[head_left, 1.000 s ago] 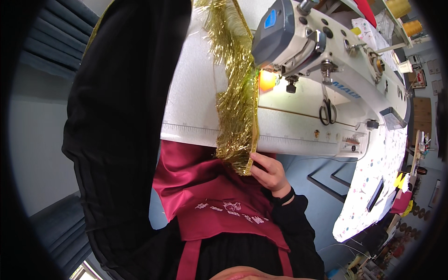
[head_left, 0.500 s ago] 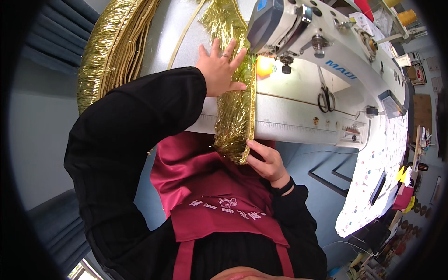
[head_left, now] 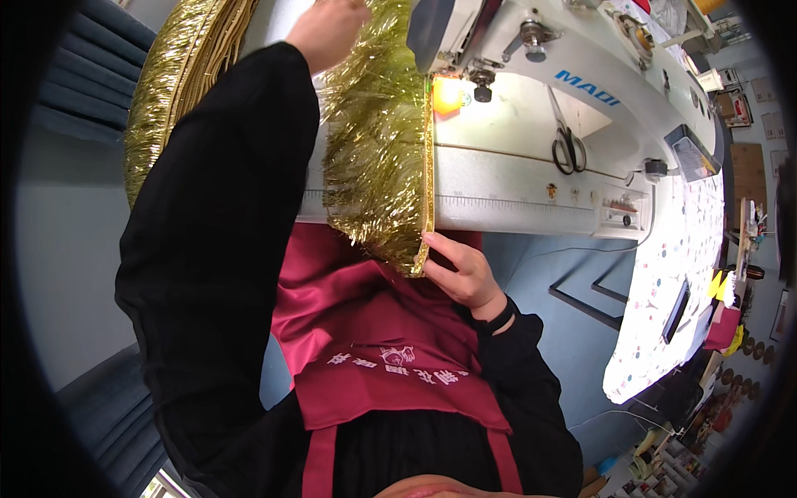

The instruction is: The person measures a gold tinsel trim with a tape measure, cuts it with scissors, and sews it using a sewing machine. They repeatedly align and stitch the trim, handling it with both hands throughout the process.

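Observation:
A length of gold metallic fringe trim (head_left: 374, 158) lies across the sewing machine bed and hangs over its front edge. Its sequinned header band runs along the right side, under the head of the white sewing machine (head_left: 548, 70). My right hand (head_left: 466, 272) pinches the band's near end between thumb and fingers, just off the bed's edge. Farther back, my left hand (head_left: 328, 35) is at the far left part of the fringe, blurred by motion. Its fingers are partly hidden, so their grip does not show.
A thick stack of folded gold fringe (head_left: 178, 91) curves along the left. Black-handled scissors (head_left: 569, 149) lie on the bed, right of the needle area, near a glowing orange light (head_left: 447, 96). A white patterned cloth (head_left: 677, 274) covers a surface at the right.
My left hand has gone from lying spread on the fringe to the far left of it. The fringe now spreads wider leftward. My right hand keeps its pinch; the view has shifted slightly.

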A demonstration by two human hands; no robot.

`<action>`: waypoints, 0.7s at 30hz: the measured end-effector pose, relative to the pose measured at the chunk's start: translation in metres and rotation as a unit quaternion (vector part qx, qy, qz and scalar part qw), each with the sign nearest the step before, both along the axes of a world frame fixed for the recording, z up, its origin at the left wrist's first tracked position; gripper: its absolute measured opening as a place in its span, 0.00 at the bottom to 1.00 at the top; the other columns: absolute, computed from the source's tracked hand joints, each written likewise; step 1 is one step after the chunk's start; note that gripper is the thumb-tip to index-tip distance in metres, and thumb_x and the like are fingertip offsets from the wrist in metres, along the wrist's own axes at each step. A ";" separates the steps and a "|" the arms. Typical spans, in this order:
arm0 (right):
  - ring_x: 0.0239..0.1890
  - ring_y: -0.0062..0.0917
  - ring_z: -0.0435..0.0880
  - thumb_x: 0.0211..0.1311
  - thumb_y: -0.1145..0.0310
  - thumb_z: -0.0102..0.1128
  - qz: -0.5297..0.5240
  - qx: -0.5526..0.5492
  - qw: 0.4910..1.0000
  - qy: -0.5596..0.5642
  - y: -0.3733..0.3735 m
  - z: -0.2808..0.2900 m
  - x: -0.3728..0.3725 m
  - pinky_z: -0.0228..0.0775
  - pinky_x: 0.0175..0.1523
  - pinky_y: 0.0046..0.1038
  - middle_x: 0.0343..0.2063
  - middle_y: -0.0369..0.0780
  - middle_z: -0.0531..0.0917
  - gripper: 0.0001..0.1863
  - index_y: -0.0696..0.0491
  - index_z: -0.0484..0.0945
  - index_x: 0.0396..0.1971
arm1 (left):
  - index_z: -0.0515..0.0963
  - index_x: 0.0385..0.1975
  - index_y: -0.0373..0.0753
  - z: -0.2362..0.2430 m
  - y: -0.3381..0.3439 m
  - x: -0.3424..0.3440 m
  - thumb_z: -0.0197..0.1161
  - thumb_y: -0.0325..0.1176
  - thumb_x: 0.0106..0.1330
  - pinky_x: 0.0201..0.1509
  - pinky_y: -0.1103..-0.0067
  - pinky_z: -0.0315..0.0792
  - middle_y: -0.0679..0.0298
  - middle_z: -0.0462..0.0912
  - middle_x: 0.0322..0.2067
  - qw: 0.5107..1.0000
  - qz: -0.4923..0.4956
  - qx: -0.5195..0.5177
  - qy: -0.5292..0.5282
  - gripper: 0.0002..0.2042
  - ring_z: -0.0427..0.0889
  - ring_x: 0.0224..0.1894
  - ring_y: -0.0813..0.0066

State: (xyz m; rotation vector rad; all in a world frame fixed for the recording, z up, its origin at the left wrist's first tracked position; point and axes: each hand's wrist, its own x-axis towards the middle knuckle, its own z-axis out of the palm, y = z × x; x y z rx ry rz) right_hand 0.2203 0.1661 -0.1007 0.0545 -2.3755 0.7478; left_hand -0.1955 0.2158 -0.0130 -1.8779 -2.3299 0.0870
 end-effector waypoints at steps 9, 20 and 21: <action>0.55 0.41 0.87 0.58 0.76 0.72 0.027 -0.010 0.999 0.025 0.005 0.002 -0.002 0.85 0.55 0.36 0.61 0.47 0.79 0.16 0.58 0.84 0.47 | 0.63 0.76 0.46 -0.005 -0.047 0.079 0.54 0.32 0.71 0.73 0.68 0.66 0.64 0.67 0.74 0.940 -0.325 -0.060 0.083 0.31 0.68 0.75 0.66; 0.54 0.40 0.86 0.63 0.75 0.70 0.022 0.005 0.999 0.034 0.005 0.007 0.003 0.84 0.55 0.35 0.60 0.47 0.80 0.14 0.59 0.82 0.48 | 0.81 0.60 0.42 0.032 -0.105 0.010 0.56 0.19 0.63 0.68 0.66 0.72 0.60 0.82 0.62 0.989 -0.122 -0.077 0.018 0.24 0.81 0.62 0.62; 0.55 0.41 0.86 0.63 0.75 0.70 0.024 0.007 0.999 0.036 0.005 0.007 0.003 0.84 0.56 0.36 0.61 0.48 0.80 0.14 0.59 0.83 0.48 | 0.83 0.57 0.41 0.037 -0.113 0.024 0.56 0.19 0.63 0.66 0.66 0.73 0.59 0.85 0.59 0.992 -0.123 0.002 0.016 0.22 0.83 0.58 0.60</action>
